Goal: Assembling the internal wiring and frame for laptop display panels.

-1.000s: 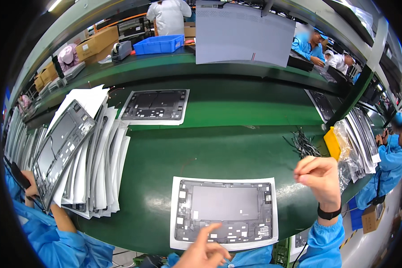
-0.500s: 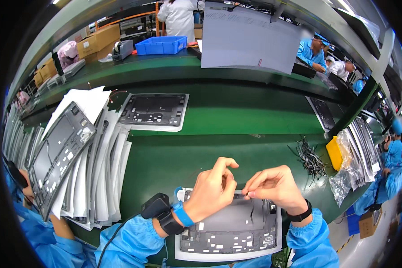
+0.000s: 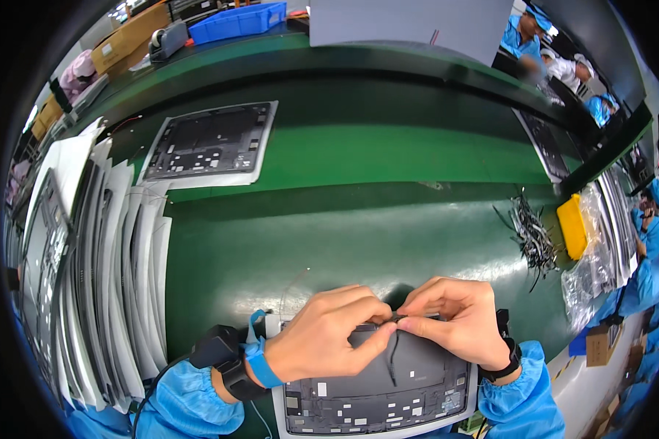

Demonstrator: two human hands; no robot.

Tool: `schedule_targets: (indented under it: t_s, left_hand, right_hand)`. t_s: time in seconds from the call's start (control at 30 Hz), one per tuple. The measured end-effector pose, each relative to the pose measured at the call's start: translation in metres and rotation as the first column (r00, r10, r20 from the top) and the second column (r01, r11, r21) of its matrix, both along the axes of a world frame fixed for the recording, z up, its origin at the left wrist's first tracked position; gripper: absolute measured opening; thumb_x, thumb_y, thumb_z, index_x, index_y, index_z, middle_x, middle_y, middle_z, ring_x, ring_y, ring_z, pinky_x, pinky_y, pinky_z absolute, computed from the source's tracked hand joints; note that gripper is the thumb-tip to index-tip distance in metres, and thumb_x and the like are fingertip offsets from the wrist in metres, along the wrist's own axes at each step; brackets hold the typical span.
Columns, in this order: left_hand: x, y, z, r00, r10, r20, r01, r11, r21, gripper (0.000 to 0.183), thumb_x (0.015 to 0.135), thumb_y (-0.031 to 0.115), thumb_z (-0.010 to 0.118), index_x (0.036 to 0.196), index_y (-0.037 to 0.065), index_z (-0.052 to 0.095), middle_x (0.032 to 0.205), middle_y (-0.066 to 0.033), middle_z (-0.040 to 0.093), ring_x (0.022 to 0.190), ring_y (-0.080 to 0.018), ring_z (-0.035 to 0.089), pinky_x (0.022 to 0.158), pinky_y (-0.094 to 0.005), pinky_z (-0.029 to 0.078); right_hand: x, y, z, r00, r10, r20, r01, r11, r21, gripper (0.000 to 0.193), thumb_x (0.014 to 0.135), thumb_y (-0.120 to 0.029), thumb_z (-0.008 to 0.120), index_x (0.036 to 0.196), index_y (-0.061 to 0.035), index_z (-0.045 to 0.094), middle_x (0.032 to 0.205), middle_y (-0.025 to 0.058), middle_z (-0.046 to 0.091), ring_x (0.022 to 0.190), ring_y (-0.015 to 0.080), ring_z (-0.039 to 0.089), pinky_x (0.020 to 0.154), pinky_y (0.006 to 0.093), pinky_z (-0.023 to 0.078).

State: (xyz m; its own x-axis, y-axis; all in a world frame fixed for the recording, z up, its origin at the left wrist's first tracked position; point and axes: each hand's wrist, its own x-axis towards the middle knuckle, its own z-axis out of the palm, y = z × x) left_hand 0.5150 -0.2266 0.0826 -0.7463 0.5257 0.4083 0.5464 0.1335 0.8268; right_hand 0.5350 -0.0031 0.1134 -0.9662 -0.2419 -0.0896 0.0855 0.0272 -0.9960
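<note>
A dark tablet back housing lies on a white sheet in front of me, with small white pads along its near part. Over its far edge, my left hand and my right hand meet fingertip to fingertip. Both are pinched on the upper end of a thin black cable, whose tail hangs down over the housing. The fingers partly hide the small piece at the pinch. A blue band and a black device sit on my left wrist.
Many sheet-wrapped housings stand stacked at my left. Another housing lies flat at the far left. To the right are a heap of black cables, a yellow bin and clear plastic bags. Co-workers sit beyond.
My left hand has come down and its fingertips have joined the right hand's at the cable. The view has tilted downward. The housing tilted up at the left stack now stands steeper.
</note>
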Motion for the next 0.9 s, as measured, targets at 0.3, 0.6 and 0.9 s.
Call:
schedule_targets:
  t_s: [0.3, 0.6, 0.9]
  left_hand:
    - [-0.009, 0.006, 0.000, 0.975, -0.082, 0.205, 0.077, 0.996, 0.034, 0.007, 0.086, -0.004, 0.074, 0.092, -0.003, 0.073, 0.085, -0.0118, 0.072, 0.075, -0.0201, 0.068, 0.067, -0.0316, 0.053]
    - [-0.010, 0.009, -0.004, 0.985, -0.056, 0.163, 0.057, 0.998, -0.004, 0.007, 0.086, -0.003, 0.074, 0.093, -0.003, 0.072, 0.084, -0.0109, 0.070, 0.072, -0.0193, 0.066, 0.066, -0.0300, 0.053]
    - [-0.023, 0.005, -0.006, 0.997, 0.041, -0.068, -0.051, 0.987, -0.150, 0.009, 0.080, -0.002, 0.071, 0.089, 0.000, 0.071, 0.077, -0.0112, 0.067, 0.070, -0.0254, 0.064, 0.064, -0.0355, 0.050]
  right_hand:
    - [-0.003, 0.013, -0.009, 0.913, 0.157, -0.377, -0.006, 0.928, 0.373, 0.012, 0.080, -0.002, 0.085, 0.088, -0.0005, 0.076, 0.089, 0.0084, 0.075, 0.077, 0.0203, 0.073, 0.066, 0.0316, 0.057]
    - [-0.005, 0.014, -0.007, 0.798, 0.241, -0.553, 0.023, 0.904, 0.427, 0.009, 0.080, 0.004, 0.078, 0.086, 0.0012, 0.072, 0.082, 0.0110, 0.070, 0.070, 0.0266, 0.068, 0.060, 0.0345, 0.054]
    - [-0.007, 0.017, -0.024, 0.779, 0.354, -0.517, -0.046, 0.855, 0.516, 0.016, 0.070, 0.003, 0.078, 0.077, -0.0040, 0.065, 0.067, 0.0053, 0.061, 0.061, 0.0241, 0.061, 0.057, 0.0361, 0.048]
